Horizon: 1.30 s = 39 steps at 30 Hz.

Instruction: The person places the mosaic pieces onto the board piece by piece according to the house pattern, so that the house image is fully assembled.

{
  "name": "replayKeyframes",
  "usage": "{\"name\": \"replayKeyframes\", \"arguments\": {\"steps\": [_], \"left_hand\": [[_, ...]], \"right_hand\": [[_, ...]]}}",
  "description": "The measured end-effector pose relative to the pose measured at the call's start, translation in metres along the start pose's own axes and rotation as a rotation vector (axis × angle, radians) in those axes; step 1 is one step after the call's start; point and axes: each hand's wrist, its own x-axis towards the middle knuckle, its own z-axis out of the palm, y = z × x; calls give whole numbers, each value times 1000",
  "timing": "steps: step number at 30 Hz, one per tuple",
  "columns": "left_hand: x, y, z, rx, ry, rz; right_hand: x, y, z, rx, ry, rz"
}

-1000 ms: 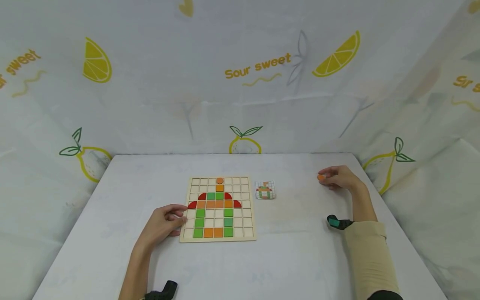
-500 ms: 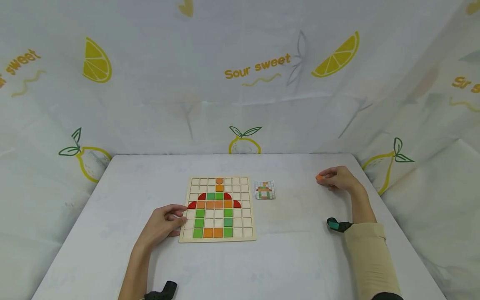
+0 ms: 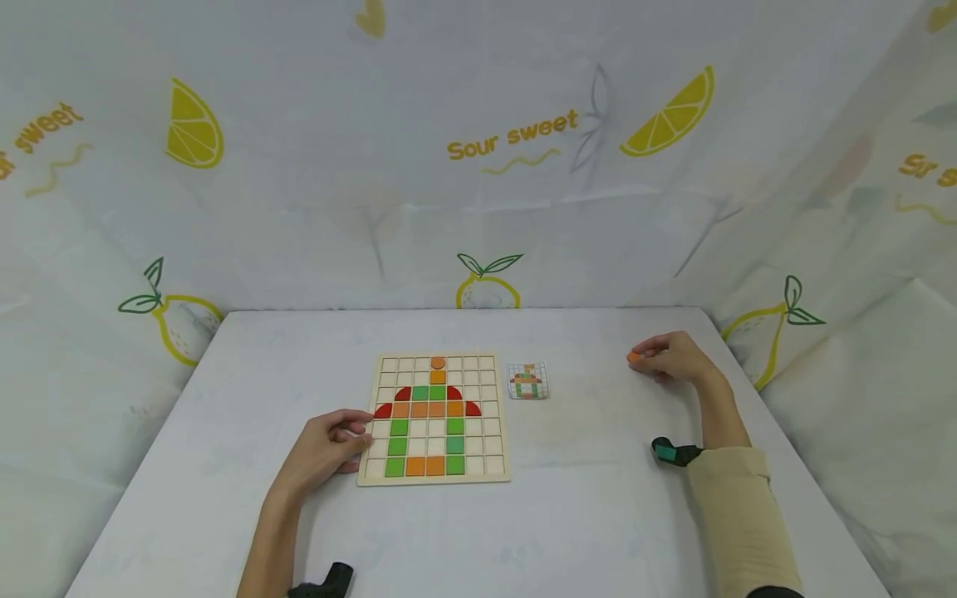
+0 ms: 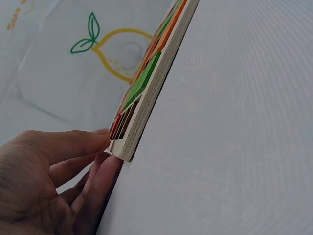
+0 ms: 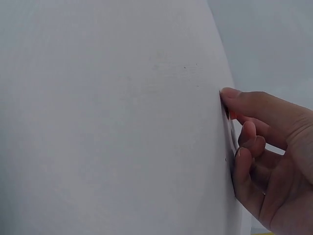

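A square wooden grid board (image 3: 491,475) lies on the white table, bearing red, green and orange pieces laid out in a figure. At its left edge is my left hand (image 3: 323,448), holding the rim between thumb and fingers; the left wrist view shows the fingertips (image 4: 103,137) at the board's edge (image 4: 142,117). Far to the right, my right hand (image 3: 676,359) pinches a small orange piece (image 3: 633,356), low at the tabletop. Fingers mostly hide that piece in the right wrist view. A small pattern card (image 3: 527,381) lies just right of the board.
The white tabletop (image 3: 583,515) runs back to a hanging white cloth (image 3: 314,232) printed with lemons, which also rises at both sides. A black strap device (image 3: 675,451) sits at the right wrist, another (image 3: 325,581) at the left.
My right hand has shifted the orange piece slightly left and nearer along the table. The left hand and the board have stayed in place.
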Motion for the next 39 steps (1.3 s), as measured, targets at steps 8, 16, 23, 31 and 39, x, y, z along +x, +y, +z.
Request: {"name": "replayKeyframes", "arguments": {"steps": [8,16,23,31,39], "left_hand": [[0,0,0,-3,2,-10],[0,-1,1,5,4,-7],[0,-1,1,0,6,-13],[-1,1,-1,-22,-5,-18],[-1,1,-1,-10,-6,-10]], "right_hand": [[4,-26,15,-73,14,-73],[12,-79,46,-89,-20,-215],[16,-134,77,-73,-107,-321],[28,-177,110,-41,-173,-411],[40,-204,147,-16,-265,-460]]}}
